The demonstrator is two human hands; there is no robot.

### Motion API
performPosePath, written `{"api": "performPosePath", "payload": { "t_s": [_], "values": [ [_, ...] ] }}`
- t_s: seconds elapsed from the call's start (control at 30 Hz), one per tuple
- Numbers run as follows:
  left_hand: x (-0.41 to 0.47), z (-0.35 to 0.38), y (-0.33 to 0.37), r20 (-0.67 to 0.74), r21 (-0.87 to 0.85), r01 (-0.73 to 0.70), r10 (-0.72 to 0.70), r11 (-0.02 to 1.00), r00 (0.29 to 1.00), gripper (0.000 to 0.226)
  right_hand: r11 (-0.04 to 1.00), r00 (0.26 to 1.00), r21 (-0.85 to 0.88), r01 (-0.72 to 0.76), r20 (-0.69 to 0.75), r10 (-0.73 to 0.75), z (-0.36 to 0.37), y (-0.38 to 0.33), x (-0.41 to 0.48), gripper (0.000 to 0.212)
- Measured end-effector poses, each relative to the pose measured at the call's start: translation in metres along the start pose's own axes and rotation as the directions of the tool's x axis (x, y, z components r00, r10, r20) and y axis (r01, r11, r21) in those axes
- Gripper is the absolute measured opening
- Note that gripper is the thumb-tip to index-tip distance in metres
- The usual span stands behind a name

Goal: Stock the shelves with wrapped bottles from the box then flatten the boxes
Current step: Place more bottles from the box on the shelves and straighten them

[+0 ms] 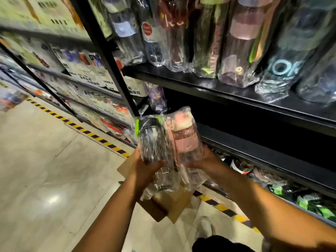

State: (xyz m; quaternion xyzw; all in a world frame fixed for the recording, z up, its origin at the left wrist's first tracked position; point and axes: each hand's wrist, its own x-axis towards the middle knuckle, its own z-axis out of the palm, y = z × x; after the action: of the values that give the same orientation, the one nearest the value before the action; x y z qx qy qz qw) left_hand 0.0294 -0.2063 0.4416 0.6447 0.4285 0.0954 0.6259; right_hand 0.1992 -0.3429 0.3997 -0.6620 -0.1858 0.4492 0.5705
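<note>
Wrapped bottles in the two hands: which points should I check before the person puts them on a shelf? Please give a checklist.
1. The left hand grips the dark bottle: ok.
2. The right hand grips the pink bottle: ok.
3. Both wrappings intact: cannot tell, blurred.
4. Free room on the lower shelf: cannot tell, too dark.
5. Free room in the upper shelf front row: not ok, packed.
6. Bottles left in the box: cannot tell, hidden.
</note>
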Motion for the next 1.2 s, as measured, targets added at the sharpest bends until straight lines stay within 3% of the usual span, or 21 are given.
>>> {"api": "performPosePath", "payload": {
  "t_s": [0.17,0.3,0.37,0.43,0.5,0.53,0.57,0.6,0.67,0.73,1.0,1.2],
  "values": [
    [0.039,-0.014,0.003,-0.022,-0.091,0.081,-0.083,0.993,0.996,0.081,0.996,0.997,0.086,0.021,-0.08,-0.014,0.007,-0.01,0.067,0.065],
    [0.075,-0.029,-0.001,-0.005,-0.047,0.112,-0.113,0.993,0.994,0.085,0.988,0.991,0.135,0.076,-0.116,-0.06,0.017,-0.003,0.11,0.097],
    [0.094,-0.037,-0.003,0.023,-0.01,0.156,-0.156,0.988,0.988,0.086,0.995,0.983,0.073,0.074,-0.171,-0.061,0.02,0.013,0.132,0.11],
    [0.113,-0.046,-0.007,0.082,0.025,0.172,-0.173,0.985,0.981,0.084,0.997,0.965,0.037,0.072,-0.257,-0.06,0.03,0.001,0.14,0.095],
    [0.133,-0.056,-0.009,0.141,0.05,0.164,-0.17,0.985,0.975,0.081,0.983,0.905,-0.136,0.121,-0.393,-0.165,0.038,-0.006,0.149,0.051],
    [0.142,-0.062,-0.01,0.172,0.067,0.158,-0.168,0.985,0.971,0.078,0.978,0.868,-0.191,0.086,-0.467,-0.168,0.045,-0.007,0.159,0.027],
    [0.151,-0.068,-0.011,0.195,0.077,0.158,-0.17,0.985,0.966,0.073,0.983,0.83,-0.175,0.056,-0.54,-0.143,0.048,-0.007,0.167,0.016],
    [0.16,-0.075,-0.012,0.214,0.086,0.154,-0.169,0.984,0.962,0.067,0.973,0.791,-0.223,0.056,-0.585,-0.179,0.052,-0.006,0.174,0.024],
    [0.177,-0.088,-0.014,0.266,0.116,0.138,-0.164,0.984,0.95,0.058,0.974,0.756,-0.201,0.101,-0.62,-0.207,0.057,0.001,0.193,0.068],
    [0.194,-0.1,-0.015,0.31,0.136,0.121,-0.158,0.983,0.938,0.06,0.982,0.731,-0.149,0.113,-0.657,-0.184,0.067,0.004,0.206,0.085],
    [0.238,-0.122,-0.024,0.381,0.174,0.095,-0.156,0.98,0.911,0.07,0.97,0.602,-0.19,0.152,-0.76,-0.243,0.078,0.026,0.268,0.082],
    [0.252,-0.128,-0.037,0.362,0.194,0.115,-0.18,0.974,0.914,0.073,0.981,0.487,-0.191,0.042,-0.853,-0.187,0.088,0.037,0.301,0.083]
  ]
}}
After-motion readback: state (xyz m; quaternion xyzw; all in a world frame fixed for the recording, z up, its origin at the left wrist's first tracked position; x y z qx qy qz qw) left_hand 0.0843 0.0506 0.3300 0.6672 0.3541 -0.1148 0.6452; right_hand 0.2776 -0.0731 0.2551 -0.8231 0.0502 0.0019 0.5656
